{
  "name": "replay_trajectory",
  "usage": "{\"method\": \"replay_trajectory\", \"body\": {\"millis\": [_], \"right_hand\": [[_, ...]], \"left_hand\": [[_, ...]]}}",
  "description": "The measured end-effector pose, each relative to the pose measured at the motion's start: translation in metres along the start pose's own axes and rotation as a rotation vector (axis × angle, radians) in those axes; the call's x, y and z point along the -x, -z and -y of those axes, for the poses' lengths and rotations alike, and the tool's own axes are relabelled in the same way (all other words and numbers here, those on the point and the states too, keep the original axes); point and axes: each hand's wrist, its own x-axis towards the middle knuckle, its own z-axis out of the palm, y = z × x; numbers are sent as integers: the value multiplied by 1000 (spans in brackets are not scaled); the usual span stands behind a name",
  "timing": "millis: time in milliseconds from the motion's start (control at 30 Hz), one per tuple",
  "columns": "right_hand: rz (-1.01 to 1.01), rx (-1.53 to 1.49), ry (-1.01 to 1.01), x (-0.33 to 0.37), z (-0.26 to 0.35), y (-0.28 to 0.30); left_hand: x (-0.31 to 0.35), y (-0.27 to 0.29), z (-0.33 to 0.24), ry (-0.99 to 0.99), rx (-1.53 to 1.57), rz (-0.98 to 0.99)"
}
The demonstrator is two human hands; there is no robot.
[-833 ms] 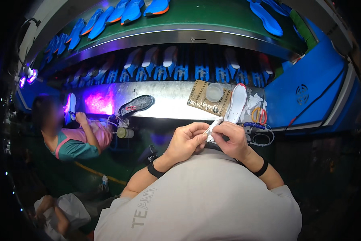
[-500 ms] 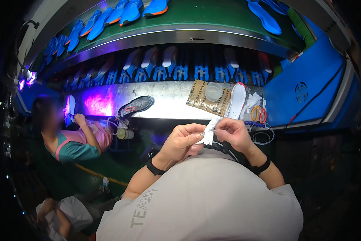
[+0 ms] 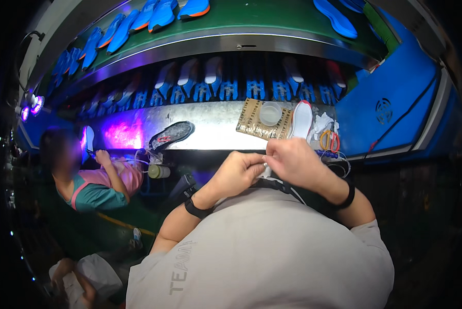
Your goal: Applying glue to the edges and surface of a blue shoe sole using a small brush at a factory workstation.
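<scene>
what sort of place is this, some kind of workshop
Most likely a shoe factory: blue soles line a green surface, a dark shoe part lies on the metal bench, and a co-worker sits or stands further along.

Left hand (image 3: 237, 174) and right hand (image 3: 296, 162) meet, fingers curled, over a mostly hidden white piece (image 3: 266, 172); beyond, a white sole (image 3: 302, 122) adjoins a brown printed sheet (image 3: 248, 119) bearing a clear cup (image 3: 270, 114).

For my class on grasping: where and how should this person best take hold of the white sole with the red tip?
Grip the white sole probably by its near end, coming from the near side with the right hand: it lies long and narrow, pointing away, with cardboard left and white scraps right.
</scene>
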Motion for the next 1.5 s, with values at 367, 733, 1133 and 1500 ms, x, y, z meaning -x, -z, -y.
{"method": "replay_trajectory", "body": {"millis": [367, 733, 1133, 1500], "right_hand": [[-226, -953, -59, 27, -30, -41], [-407, -559, 336, 26, -34, -30], [239, -1442, -336, -3, -67, -33], [-215, -173, 103, 10, 10, -17]], "left_hand": [[2, 12, 13, 9, 987, 140], [0, 16, 22, 98, 1107, 200], [4, 9, 18, 2, 608, 170], [-4, 18, 4, 69, 745, 14]]}}
